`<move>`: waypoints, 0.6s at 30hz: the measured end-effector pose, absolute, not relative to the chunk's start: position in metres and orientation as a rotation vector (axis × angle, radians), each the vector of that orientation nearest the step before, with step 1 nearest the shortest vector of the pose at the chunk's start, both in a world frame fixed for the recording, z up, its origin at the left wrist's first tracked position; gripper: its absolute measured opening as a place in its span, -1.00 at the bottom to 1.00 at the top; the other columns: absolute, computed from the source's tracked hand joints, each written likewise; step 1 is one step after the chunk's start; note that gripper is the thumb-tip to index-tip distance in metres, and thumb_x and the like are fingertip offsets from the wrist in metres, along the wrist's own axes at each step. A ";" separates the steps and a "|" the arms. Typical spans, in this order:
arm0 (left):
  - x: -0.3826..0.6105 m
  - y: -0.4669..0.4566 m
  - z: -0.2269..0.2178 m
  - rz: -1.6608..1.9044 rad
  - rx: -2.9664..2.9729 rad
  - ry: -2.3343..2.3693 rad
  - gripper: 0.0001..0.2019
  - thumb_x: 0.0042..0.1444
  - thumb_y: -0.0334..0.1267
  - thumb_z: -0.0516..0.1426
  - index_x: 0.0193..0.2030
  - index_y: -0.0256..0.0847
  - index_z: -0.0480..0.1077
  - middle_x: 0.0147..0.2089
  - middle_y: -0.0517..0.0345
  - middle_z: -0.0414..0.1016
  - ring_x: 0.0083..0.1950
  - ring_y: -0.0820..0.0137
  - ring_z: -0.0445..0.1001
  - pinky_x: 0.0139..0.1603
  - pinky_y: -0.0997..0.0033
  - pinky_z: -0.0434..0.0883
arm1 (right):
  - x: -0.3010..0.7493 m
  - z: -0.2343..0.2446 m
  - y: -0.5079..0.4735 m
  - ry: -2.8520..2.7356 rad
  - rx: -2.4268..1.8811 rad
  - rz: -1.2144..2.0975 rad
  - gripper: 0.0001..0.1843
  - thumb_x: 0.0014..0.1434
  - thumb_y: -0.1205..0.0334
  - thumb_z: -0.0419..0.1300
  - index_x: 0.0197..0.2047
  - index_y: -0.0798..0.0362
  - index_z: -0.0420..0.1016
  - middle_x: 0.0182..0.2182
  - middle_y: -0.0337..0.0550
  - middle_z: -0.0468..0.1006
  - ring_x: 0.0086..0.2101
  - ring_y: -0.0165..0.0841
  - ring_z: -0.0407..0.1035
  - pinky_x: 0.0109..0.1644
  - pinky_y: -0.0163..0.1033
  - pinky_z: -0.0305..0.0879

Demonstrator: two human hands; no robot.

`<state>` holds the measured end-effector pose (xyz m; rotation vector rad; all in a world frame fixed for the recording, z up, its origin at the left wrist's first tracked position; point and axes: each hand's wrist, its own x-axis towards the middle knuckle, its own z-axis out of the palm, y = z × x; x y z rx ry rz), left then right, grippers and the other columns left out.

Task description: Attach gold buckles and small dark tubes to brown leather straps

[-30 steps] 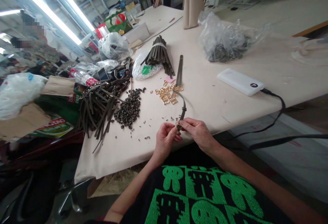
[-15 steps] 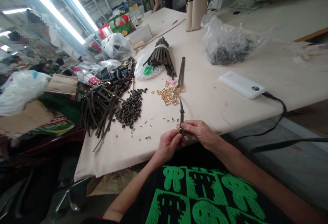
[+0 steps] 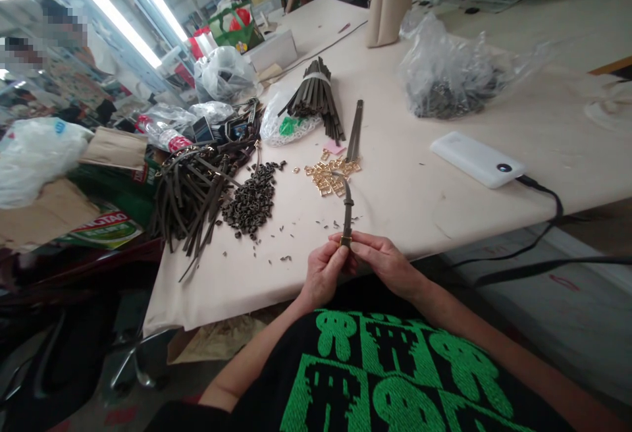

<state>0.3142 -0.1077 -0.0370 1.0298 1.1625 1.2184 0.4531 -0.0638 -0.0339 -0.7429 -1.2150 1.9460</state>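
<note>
A thin dark strap (image 3: 348,203) with a loop on it curves up from my fingers toward the table. At its near end is a gold buckle (image 3: 345,241). My left hand (image 3: 323,269) pinches the strap at the buckle, thumb on top. From the other side my right hand (image 3: 380,255) grips the same end with thumb and fingertips. Just beyond the strap lies a pile of gold buckles (image 3: 323,178). To the left sits a heap of small dark loops (image 3: 251,201), with a tangle of dark straps (image 3: 190,188) beside it.
A bound bundle of dark strips (image 3: 313,96) lies on a plastic bag, with loose strips (image 3: 355,130) nearby. A white power bank (image 3: 476,159) with a black cable is on the right. Behind it are a clear bag of dark pieces (image 3: 447,83) and a beige handbag (image 3: 392,7).
The view has shifted slightly. The strap stands straighter, and the gold buckle at its end has turned up into clearer view between my fingers. Both hands keep their hold.
</note>
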 end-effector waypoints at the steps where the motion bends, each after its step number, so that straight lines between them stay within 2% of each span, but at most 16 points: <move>1: 0.315 -0.107 -0.037 1.225 1.019 1.170 -0.57 0.17 0.09 0.16 -0.47 -0.28 0.40 -0.52 0.16 0.42 -0.50 0.47 0.37 -0.42 0.46 0.34 | 0.452 -0.033 -0.064 -1.243 -0.771 1.913 -0.64 0.19 0.01 0.26 -0.05 0.06 0.62 -0.46 -0.23 0.48 -0.44 -0.37 0.30 -0.31 -0.27 0.29; 4: 0.318 -0.106 -0.039 1.239 0.983 1.199 -0.57 0.16 0.11 0.16 -0.45 -0.27 0.39 -0.53 0.18 0.41 -0.51 0.47 0.36 -0.45 0.47 0.33 | 0.446 -0.031 -0.065 -1.259 -0.872 1.835 -0.59 0.17 -0.04 0.25 -0.06 0.07 0.62 -0.50 -0.25 0.46 -0.51 -0.39 0.26 -0.39 -0.27 0.27; 6: 0.320 -0.105 -0.040 1.230 0.985 1.198 -0.58 0.17 0.12 0.14 -0.41 -0.25 0.38 -0.53 0.20 0.39 -0.52 0.48 0.34 -0.46 0.47 0.32 | 0.443 -0.032 -0.065 -1.262 -0.926 1.776 -0.59 0.17 -0.07 0.23 -0.08 0.07 0.63 -0.51 -0.23 0.48 -0.51 -0.36 0.28 -0.38 -0.25 0.30; 10: 0.319 -0.105 -0.041 1.153 1.095 1.160 -0.63 0.21 0.08 0.10 -0.33 -0.23 0.37 -0.46 0.19 0.39 -0.47 0.47 0.35 -0.41 0.46 0.36 | 0.443 -0.036 -0.063 -1.345 -0.999 1.578 -0.65 0.20 -0.06 0.20 -0.18 0.01 0.63 -0.28 -0.11 0.62 -0.26 -0.20 0.46 -0.08 -0.15 0.40; 13: 0.312 -0.101 -0.038 1.174 1.088 1.218 -0.66 0.19 0.05 0.12 -0.31 -0.24 0.36 -0.42 0.16 0.41 -0.46 0.47 0.38 -0.41 0.46 0.38 | 0.451 -0.041 -0.057 -1.484 -1.074 1.356 -0.68 0.22 -0.06 0.18 -0.24 -0.01 0.61 -0.25 -0.08 0.65 -0.17 -0.12 0.51 0.04 -0.09 0.39; 15: 0.307 -0.097 -0.036 1.219 1.005 1.264 -0.65 0.15 0.06 0.15 -0.25 -0.24 0.37 -0.44 0.20 0.41 -0.51 0.49 0.38 -0.46 0.48 0.36 | 0.457 -0.045 -0.053 -1.589 -1.126 1.215 -0.68 0.23 -0.05 0.15 -0.26 -0.02 0.61 -0.29 -0.09 0.66 -0.19 -0.12 0.53 0.00 -0.09 0.41; 18: 0.301 -0.088 -0.031 1.214 0.912 1.214 -0.56 0.06 0.05 0.22 -0.07 -0.26 0.40 -0.49 0.25 0.41 -0.57 0.52 0.35 -0.52 0.51 0.33 | 0.463 -0.049 -0.052 -1.745 -1.160 1.083 -0.69 0.25 -0.01 0.12 -0.28 -0.04 0.60 -0.41 -0.14 0.66 -0.35 -0.16 0.56 -0.20 -0.17 0.46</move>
